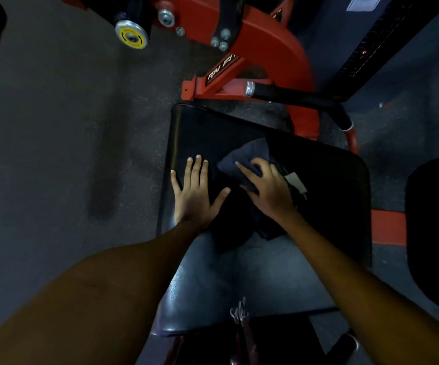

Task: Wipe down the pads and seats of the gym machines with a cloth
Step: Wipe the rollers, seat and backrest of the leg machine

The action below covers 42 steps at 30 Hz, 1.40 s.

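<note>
The soft, light cloth (244, 164) was clutched in the right hand (268, 191) on the seat (239, 275); the left hand (194, 191) was laid flat, fingers straight.

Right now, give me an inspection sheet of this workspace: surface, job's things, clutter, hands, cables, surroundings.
Surface: black padded seat, sheen on its near part.
Job's things: dark cloth, bunched on the seat, pale tag showing.
Clutter: nothing seen.
Hands: left hand flat on the seat, fingers spread; right hand on the cloth, fingers curled into it.
Cables: nothing seen.
Surroundings: red machine frame, black handle bar, grey speckled floor, another dark pad at right.
</note>
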Each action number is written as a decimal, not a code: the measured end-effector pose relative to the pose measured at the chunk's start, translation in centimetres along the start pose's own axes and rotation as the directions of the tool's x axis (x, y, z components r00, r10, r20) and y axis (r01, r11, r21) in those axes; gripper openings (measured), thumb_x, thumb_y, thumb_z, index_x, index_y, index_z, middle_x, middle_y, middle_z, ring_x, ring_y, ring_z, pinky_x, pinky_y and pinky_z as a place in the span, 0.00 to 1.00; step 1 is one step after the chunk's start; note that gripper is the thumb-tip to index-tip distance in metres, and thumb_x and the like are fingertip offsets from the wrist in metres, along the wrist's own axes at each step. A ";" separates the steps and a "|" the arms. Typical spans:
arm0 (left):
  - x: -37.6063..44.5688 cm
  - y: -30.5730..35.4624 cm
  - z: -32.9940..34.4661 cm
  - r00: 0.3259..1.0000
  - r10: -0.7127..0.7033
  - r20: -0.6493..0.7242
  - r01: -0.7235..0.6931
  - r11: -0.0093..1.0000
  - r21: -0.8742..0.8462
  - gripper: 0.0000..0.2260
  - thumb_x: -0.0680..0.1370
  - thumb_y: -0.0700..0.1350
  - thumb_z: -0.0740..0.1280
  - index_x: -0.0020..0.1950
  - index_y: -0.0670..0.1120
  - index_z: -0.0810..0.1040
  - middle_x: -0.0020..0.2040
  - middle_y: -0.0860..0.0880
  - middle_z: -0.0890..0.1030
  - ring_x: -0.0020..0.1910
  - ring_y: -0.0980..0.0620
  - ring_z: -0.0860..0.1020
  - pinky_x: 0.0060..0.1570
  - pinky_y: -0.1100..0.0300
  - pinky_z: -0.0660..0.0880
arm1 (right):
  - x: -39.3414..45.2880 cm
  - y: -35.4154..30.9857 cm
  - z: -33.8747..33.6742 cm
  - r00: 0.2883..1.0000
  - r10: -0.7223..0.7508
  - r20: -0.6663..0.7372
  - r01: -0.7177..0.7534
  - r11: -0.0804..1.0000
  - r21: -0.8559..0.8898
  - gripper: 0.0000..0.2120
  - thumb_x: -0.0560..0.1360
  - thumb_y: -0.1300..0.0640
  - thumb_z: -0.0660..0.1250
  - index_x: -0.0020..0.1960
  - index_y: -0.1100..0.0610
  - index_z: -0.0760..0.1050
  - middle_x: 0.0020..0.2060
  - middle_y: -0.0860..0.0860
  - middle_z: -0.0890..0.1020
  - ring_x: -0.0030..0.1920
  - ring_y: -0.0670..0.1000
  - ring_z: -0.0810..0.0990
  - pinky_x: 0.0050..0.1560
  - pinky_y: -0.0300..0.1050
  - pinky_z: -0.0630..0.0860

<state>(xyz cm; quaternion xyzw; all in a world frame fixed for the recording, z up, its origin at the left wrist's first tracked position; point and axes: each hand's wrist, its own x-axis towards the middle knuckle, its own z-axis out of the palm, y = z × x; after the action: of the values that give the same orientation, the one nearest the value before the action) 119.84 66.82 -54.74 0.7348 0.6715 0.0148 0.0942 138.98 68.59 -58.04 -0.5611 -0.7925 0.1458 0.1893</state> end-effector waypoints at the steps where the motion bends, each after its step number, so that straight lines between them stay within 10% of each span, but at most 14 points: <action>1: 0.0 0.0 0.0 1.000 0.000 0.010 0.000 1.000 0.001 0.36 0.76 0.65 0.50 0.74 0.40 0.63 0.75 0.42 0.63 0.76 0.45 0.57 0.70 0.34 0.51 | -0.6 1.1 -0.2 1.000 -0.020 -0.008 0.020 1.000 -0.015 0.23 0.75 0.48 0.60 0.69 0.50 0.71 0.58 0.57 0.75 0.45 0.61 0.76 0.39 0.51 0.77; 8: 0.0 0.1 0.0 0.999 -0.003 0.047 0.001 0.999 0.034 0.38 0.76 0.66 0.46 0.75 0.40 0.61 0.76 0.42 0.61 0.76 0.45 0.56 0.70 0.35 0.49 | 6.7 1.4 0.0 0.843 0.535 -0.052 -0.537 0.843 -0.037 0.24 0.78 0.46 0.60 0.73 0.47 0.64 0.66 0.59 0.68 0.58 0.64 0.71 0.52 0.56 0.72; 17: 0.0 -0.1 0.2 1.000 -0.003 0.016 0.002 1.000 0.018 0.36 0.76 0.65 0.49 0.74 0.40 0.63 0.75 0.42 0.62 0.76 0.45 0.57 0.70 0.35 0.51 | -1.9 -0.3 0.3 0.999 0.003 -0.042 -0.004 0.999 -0.032 0.24 0.75 0.49 0.62 0.70 0.48 0.70 0.59 0.57 0.75 0.45 0.61 0.76 0.40 0.52 0.77; 24: -0.1 -0.1 0.2 0.999 0.007 0.033 -0.009 0.998 0.055 0.37 0.77 0.66 0.46 0.75 0.40 0.61 0.76 0.43 0.61 0.76 0.45 0.55 0.70 0.35 0.51 | 2.1 -0.3 0.8 0.833 0.523 -0.181 -0.538 0.842 -0.045 0.22 0.76 0.47 0.61 0.68 0.52 0.73 0.57 0.62 0.75 0.47 0.66 0.75 0.41 0.56 0.75; 33: -0.4 -0.1 -0.2 0.999 0.002 0.039 -0.004 0.999 0.035 0.40 0.74 0.67 0.38 0.77 0.42 0.54 0.78 0.46 0.53 0.78 0.48 0.47 0.72 0.38 0.42 | -9.7 -5.1 1.0 0.979 0.177 -0.097 -0.186 0.978 -0.089 0.23 0.77 0.47 0.59 0.71 0.51 0.69 0.58 0.58 0.74 0.44 0.62 0.75 0.39 0.51 0.76; 39: -0.7 -0.2 -0.2 0.998 0.029 0.047 -0.030 0.999 0.017 0.37 0.77 0.68 0.47 0.78 0.44 0.53 0.79 0.45 0.51 0.78 0.48 0.44 0.71 0.39 0.39 | -8.1 -6.2 2.1 0.836 0.512 -0.198 -0.539 0.834 -0.118 0.25 0.77 0.41 0.54 0.71 0.49 0.69 0.60 0.60 0.75 0.49 0.65 0.75 0.41 0.53 0.75; 42: -0.6 -0.1 -0.5 0.997 0.058 0.057 -0.058 0.998 -0.009 0.35 0.78 0.66 0.48 0.78 0.46 0.55 0.79 0.45 0.50 0.77 0.47 0.44 0.72 0.40 0.38 | -9.6 -9.8 2.7 0.887 0.426 -0.178 -0.452 0.879 -0.152 0.25 0.77 0.43 0.54 0.71 0.49 0.68 0.59 0.59 0.76 0.46 0.63 0.75 0.39 0.51 0.74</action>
<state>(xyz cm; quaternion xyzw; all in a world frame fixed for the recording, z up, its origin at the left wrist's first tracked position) 119.59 66.32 -54.25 0.7538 0.6468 -0.0012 0.1157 132.41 56.27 -57.36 -0.7506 -0.6393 0.0695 0.1521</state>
